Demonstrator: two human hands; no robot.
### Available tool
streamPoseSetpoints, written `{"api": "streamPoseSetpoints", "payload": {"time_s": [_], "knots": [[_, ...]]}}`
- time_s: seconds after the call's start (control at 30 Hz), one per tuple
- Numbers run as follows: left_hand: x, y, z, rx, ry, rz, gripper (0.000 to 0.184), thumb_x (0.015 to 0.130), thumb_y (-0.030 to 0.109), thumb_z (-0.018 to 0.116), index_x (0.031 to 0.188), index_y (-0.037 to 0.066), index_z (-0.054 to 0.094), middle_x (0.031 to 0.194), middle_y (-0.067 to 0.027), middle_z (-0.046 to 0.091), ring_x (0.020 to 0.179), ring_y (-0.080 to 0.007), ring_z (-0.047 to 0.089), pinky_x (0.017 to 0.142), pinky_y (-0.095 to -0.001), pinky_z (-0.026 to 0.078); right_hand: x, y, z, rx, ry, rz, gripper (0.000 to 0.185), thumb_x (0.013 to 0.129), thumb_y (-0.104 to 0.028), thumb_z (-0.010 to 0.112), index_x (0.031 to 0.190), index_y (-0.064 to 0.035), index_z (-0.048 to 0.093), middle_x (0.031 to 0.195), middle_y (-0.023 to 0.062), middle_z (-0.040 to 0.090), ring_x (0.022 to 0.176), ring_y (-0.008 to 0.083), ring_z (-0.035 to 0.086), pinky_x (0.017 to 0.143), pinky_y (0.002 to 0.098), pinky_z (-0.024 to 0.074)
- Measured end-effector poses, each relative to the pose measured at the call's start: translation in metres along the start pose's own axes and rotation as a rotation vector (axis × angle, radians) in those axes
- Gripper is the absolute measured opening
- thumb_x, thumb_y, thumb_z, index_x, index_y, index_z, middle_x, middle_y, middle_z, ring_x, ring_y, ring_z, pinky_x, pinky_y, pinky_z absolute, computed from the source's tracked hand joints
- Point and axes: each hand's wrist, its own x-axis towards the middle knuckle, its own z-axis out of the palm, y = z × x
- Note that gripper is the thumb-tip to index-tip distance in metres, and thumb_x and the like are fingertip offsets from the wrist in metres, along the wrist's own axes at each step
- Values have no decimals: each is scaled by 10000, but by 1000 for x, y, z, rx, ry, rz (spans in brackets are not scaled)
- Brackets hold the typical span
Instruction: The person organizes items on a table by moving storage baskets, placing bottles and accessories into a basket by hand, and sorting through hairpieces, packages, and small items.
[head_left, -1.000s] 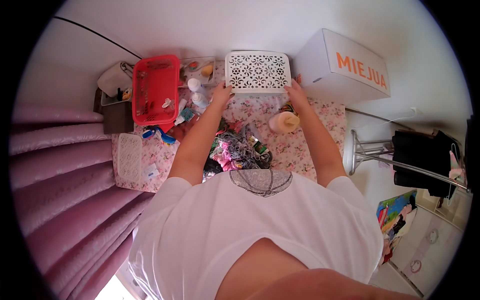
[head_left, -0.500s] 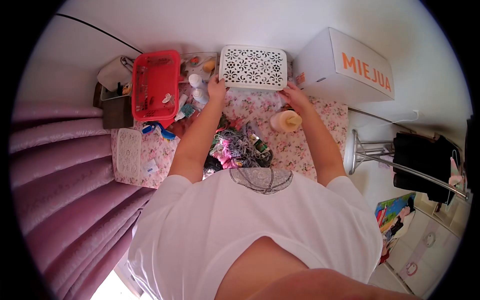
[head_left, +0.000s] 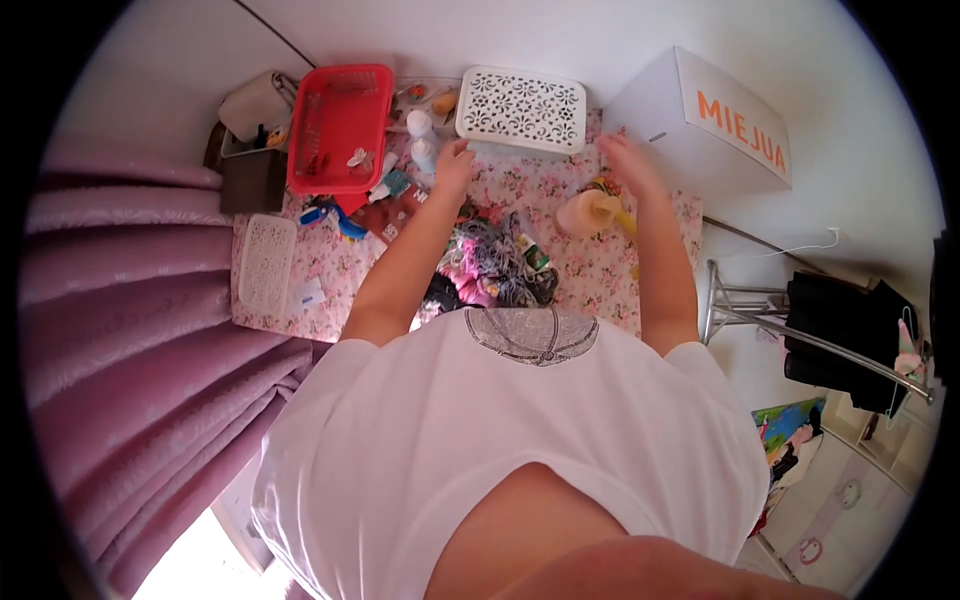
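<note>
A white lidded box [head_left: 521,109] with a cut-out flower pattern on top stands against the back wall. My left hand [head_left: 454,170] is just in front of its left corner, fingers apart and holding nothing. Off the box's right front corner is my right hand [head_left: 632,165], slightly blurred, with its fingers stretched out and nothing in them. Under the right wrist stands a pale bottle [head_left: 584,216] with a yellowish top. Two white bottles [head_left: 422,140] are left of my left hand. A tangle of grey and pink yarn [head_left: 497,262] lies between my forearms.
A red plastic basket [head_left: 341,128] stands at the back left, with a blue tool [head_left: 335,220] in front of it. A white perforated panel [head_left: 267,262] lies at the left edge of the flowered tablecloth [head_left: 590,285]. A large white carton [head_left: 700,125] fills the back right corner.
Both hands have let go of the white box and moved apart from it, the right one out to the right. The box rests at the back. The camera view has shifted slightly.
</note>
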Motion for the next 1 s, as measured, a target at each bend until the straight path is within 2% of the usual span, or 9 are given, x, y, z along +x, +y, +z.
{"api": "streamPoseSetpoints", "payload": {"time_s": [0.07,0.33,0.47,0.5,0.73,0.77,0.87,0.9,1.0], "knots": [[-12,-2,-17,65,-159,-45,268,762,105,502,1012,11,478,971,-46,515,883,-121,483,709,-238,387,-21,-11,-7,-118,88,-103,419,794,-286,514,1116,-20,475,1020,50,527,943,145,463,818,263,356],[-67,2,-87,-151,-142,-86,151,803,87,429,936,40,482,892,-51,543,820,-143,535,683,-243,432,-91,-46,22,-212,143,-392,337,816,-233,501,1064,-5,506,998,67,547,928,134,489,806,233,370],[-51,-4,-129,-401,-60,-284,219,773,186,475,902,10,482,873,-74,538,807,-178,534,656,-270,420,-115,-47,51,-169,78,-368,311,815,-237,507,1041,-23,527,979,35,550,919,110,480,801,220,363],[-46,-6,-133,-243,121,-133,332,763,266,511,970,12,462,927,-95,510,861,-207,518,678,-307,416,-118,-43,57,-159,62,-367,305,815,-237,507,1035,-26,532,963,27,553,901,104,483,791,216,366],[22,-15,-178,-432,191,-259,578,716,366,613,1125,35,374,1044,-114,441,914,-271,507,775,-371,404,-136,28,107,-134,-4,-291,288,796,-224,529,999,-20,545,918,12,555,840,99,496,747,219,386],[26,-11,-177,-443,224,-299,497,790,338,515,1151,32,362,1107,-170,414,1007,-317,450,855,-398,371,-150,30,116,-154,-15,-290,295,792,-232,532,994,-17,541,904,15,555,836,103,495,739,223,389],[66,-37,-198,-569,108,-182,489,744,200,587,1140,28,357,1088,-141,439,908,-301,517,715,-398,465,-160,61,122,-164,-30,-256,312,785,-241,534,1002,-16,532,918,29,555,851,116,499,750,241,395],[57,-24,-195,-546,87,-115,439,754,103,531,1147,23,351,1088,-146,454,885,-308,529,680,-392,501,-160,72,122,-162,-38,-240,318,784,-242,533,1009,-17,528,932,34,555,861,120,501,759,248,396],[35,-16,-184,-527,211,14,409,755,66,490,1142,22,364,1072,-150,469,871,-308,539,694,-380,509,-177,79,124,-73,-73,-171,348,776,-254,537,1024,-12,518,959,48,555,884,133,504,775,262,395]]}}
